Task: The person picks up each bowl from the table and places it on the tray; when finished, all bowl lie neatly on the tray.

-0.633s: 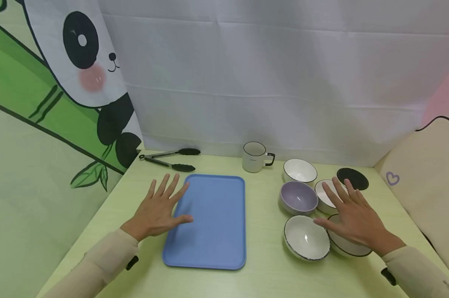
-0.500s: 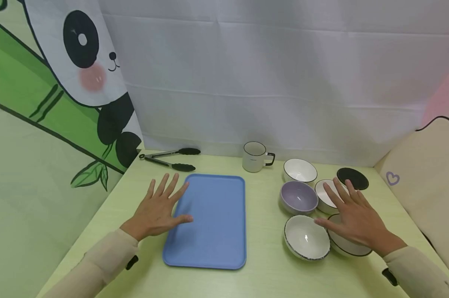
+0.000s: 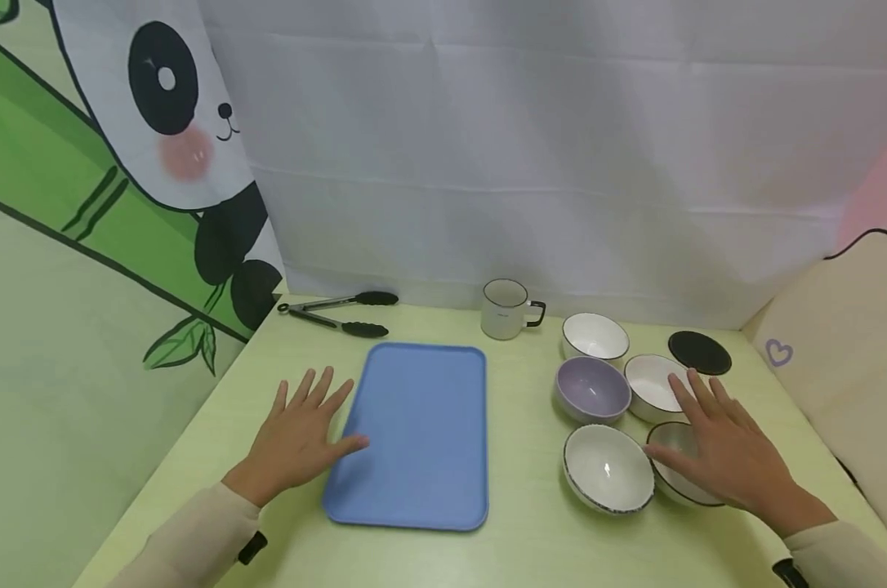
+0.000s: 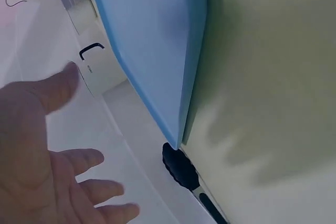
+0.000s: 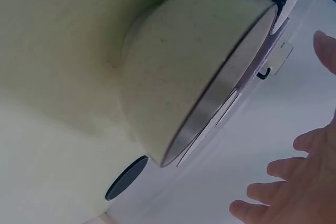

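Observation:
My left hand (image 3: 296, 441) hovers with spread fingers by the left edge of the blue tray (image 3: 421, 441), holding nothing. My right hand (image 3: 733, 449) is spread above the bowls at the right, also holding nothing. Partly hidden beneath it is a dark-rimmed bowl (image 3: 675, 474), whose outside fills much of the right wrist view. Left of that stands a white bowl with a speckled rim (image 3: 608, 469). Behind them are a purple bowl (image 3: 593, 390), a white bowl with a thin dark rim (image 3: 652, 384) and a plain white bowl (image 3: 595, 336).
Black-tipped tongs (image 3: 340, 314) lie spread at the back left. A white mug (image 3: 504, 310) with a black handle stands at the back middle. A black round disc (image 3: 699, 353) lies at the back right. A white cloth (image 3: 524, 163) hangs behind the table.
Both hands have drawn back toward the person and a little outward, the left to the left and the right to the right. The tray, bowls, mug and tongs stay in place.

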`<state>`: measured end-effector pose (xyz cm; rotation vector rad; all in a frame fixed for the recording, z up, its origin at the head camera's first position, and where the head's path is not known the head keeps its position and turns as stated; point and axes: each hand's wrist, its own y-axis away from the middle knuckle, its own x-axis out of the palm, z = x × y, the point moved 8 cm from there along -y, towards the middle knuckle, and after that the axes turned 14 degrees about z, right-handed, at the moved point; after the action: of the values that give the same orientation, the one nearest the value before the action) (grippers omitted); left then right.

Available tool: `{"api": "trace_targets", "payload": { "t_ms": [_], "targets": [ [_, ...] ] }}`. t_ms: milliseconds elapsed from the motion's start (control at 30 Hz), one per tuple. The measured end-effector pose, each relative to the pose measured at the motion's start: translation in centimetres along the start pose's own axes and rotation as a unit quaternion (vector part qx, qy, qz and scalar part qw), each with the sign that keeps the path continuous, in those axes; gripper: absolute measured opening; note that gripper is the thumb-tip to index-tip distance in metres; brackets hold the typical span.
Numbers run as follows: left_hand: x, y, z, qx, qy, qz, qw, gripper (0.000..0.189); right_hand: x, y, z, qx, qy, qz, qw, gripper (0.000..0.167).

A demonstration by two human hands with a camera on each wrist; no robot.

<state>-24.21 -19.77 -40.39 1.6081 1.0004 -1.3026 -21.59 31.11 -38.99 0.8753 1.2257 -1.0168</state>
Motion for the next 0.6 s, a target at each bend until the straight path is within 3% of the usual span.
{"api": "trace_targets", "payload": {
  "t_ms": [167,300,500,600],
  "targets": [
    [1.4,1.9,0.3,-0.023,0.069,0.033,0.9968,0.070,0.7,2.2,-1.4,0.035,-0.027,0.007,0.9990,0.105],
    [2.9,3.1,0.7,-0.058,0.132,0.075,0.9867,0.065,1.5,3.6,-2.5,0.060,-0.049,0.013,0.9969,0.108],
    [4.2,3.5,1.1,-0.081,0.177,0.102,0.9756,0.060,3.2,4.8,-3.9,0.097,-0.082,0.044,0.9909,0.113],
    [5.0,3.5,1.4,-0.088,0.226,0.115,0.9632,0.051,4.0,4.9,-4.3,0.106,-0.106,0.064,0.9866,0.120]
  ]
}}
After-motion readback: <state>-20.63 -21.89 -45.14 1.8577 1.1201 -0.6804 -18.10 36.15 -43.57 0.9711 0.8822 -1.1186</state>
